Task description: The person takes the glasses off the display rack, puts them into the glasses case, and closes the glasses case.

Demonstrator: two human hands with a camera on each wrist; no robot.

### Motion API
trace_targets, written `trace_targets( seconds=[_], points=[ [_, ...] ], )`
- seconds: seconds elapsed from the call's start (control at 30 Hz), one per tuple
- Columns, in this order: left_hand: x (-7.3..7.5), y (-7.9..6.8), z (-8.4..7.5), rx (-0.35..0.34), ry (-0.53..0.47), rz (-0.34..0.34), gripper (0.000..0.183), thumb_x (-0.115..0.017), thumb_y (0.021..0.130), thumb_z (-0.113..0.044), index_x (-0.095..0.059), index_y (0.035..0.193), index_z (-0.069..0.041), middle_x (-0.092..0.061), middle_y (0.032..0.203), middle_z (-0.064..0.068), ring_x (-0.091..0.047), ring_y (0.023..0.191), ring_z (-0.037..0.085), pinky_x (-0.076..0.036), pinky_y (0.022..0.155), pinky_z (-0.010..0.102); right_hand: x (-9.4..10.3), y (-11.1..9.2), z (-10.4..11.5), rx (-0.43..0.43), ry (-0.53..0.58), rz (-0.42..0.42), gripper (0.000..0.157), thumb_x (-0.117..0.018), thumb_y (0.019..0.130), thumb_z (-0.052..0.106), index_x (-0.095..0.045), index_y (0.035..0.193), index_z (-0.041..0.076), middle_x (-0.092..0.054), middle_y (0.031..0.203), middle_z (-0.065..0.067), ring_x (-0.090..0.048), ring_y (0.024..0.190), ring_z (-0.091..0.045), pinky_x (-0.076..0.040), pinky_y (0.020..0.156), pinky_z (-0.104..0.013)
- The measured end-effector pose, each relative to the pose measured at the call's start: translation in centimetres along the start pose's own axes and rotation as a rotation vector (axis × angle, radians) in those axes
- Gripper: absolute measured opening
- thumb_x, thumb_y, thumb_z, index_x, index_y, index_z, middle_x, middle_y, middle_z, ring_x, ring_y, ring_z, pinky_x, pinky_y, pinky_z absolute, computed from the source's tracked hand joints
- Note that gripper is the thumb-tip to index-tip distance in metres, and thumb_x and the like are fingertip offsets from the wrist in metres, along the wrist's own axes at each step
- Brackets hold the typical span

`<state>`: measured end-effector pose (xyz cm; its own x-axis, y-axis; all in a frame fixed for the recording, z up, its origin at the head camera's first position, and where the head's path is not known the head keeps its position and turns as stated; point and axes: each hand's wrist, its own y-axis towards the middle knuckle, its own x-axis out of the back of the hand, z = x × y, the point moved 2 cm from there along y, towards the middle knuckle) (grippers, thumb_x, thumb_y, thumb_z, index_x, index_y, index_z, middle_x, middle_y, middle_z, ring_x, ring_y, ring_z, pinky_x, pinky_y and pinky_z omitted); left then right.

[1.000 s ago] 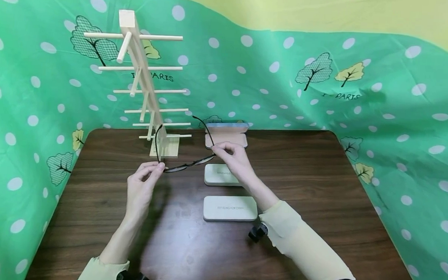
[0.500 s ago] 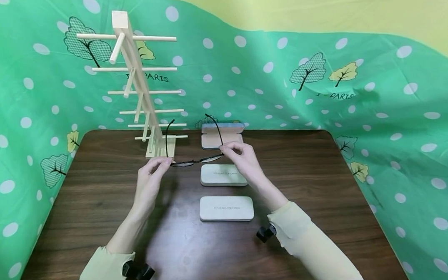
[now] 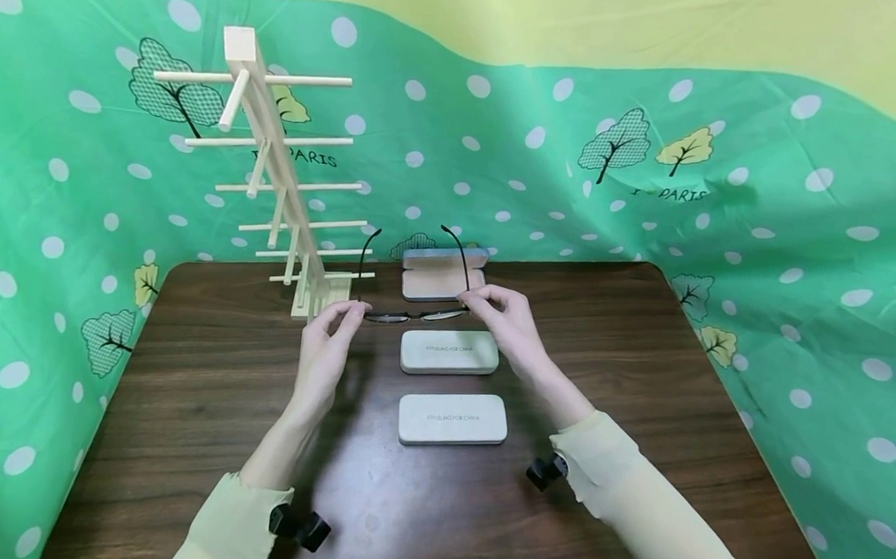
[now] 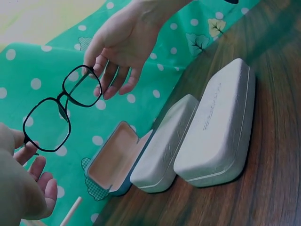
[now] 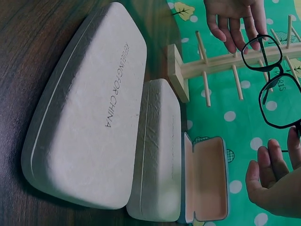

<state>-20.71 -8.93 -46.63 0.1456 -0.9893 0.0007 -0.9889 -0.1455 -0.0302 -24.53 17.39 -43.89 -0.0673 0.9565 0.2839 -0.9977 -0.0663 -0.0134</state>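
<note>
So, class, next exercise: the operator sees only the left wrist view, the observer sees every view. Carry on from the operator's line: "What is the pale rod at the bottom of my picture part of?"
Observer: A wooden rack, with pegs jutting out at several heights.

Operator: Where does it stand, relative to the eyeglasses?

Observer: In the head view, it stands beyond the left hand that holds one end of them.

Operator: The lettering on the largest-looking white eyeglass case is too small for me. Can you read any?

Observer: The right wrist view shows it ending in "FOR CHINA".
</note>
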Motion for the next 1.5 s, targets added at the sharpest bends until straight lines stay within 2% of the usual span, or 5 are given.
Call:
trace_targets(
  seconds=[0.33,0.63,0.87,1.2,1.5],
  points=[
    [-1.0,0.5,0.2,-0.016,-0.014,-0.011,0.032,-0.065,0.102,-0.028,-0.073,0.128,-0.009,-0.069,0.133,0.007,-0.057,0.123,0.007,-0.043,0.110,0.029,0.9,-0.2,-0.4,-0.012,0.033,-0.010,0.028,-0.065,0.100,0.028,-0.076,0.106,0.004,-0.072,0.122,-0.019,-0.063,0.104,-0.011,-0.051,0.091,-0.025],
    [-1.3,0.5,0.1,-0.017,-0.052,-0.039,0.033,-0.071,0.099,-0.028,-0.074,0.125,-0.009,-0.072,0.130,0.007,-0.059,0.121,0.007,-0.043,0.112,0.029,1.2,-0.2,-0.7,-0.009,0.044,-0.025,0.019,-0.065,0.100,0.027,-0.078,0.101,0.013,-0.076,0.106,0.002,-0.064,0.103,-0.010,-0.053,0.098,-0.039],
    [-1.7,0.4,0.0,-0.022,-0.118,-0.086,0.032,-0.076,0.095,-0.026,-0.076,0.123,-0.009,-0.078,0.109,-0.006,-0.065,0.109,0.009,-0.047,0.101,0.023,1.3,-0.3,-0.8,-0.008,0.068,-0.027,0.017,-0.064,0.100,0.024,-0.077,0.099,0.014,-0.076,0.109,-0.001,-0.065,0.105,-0.010,-0.053,0.103,-0.045],
    [-1.7,0.5,0.2,-0.029,-0.148,-0.091,0.034,-0.076,0.095,-0.022,-0.074,0.127,-0.010,-0.069,0.093,-0.011,-0.055,0.098,0.006,-0.046,0.095,0.021,1.2,-0.4,-0.8,0.000,0.050,-0.030,0.018,-0.065,0.100,0.026,-0.078,0.099,0.014,-0.076,0.115,-0.009,-0.064,0.103,-0.010,-0.052,0.089,-0.024],
    [-1.9,0.7,0.1,-0.027,-0.158,-0.086,0.033,-0.074,0.096,-0.018,-0.073,0.129,-0.012,-0.071,0.096,-0.011,-0.061,0.102,0.005,-0.045,0.098,0.019,1.1,-0.4,-1.0,-0.004,0.048,-0.030,0.017,-0.066,0.099,0.026,-0.078,0.099,0.014,-0.077,0.110,-0.002,-0.063,0.101,-0.008,-0.051,0.088,-0.021]
  ],
)
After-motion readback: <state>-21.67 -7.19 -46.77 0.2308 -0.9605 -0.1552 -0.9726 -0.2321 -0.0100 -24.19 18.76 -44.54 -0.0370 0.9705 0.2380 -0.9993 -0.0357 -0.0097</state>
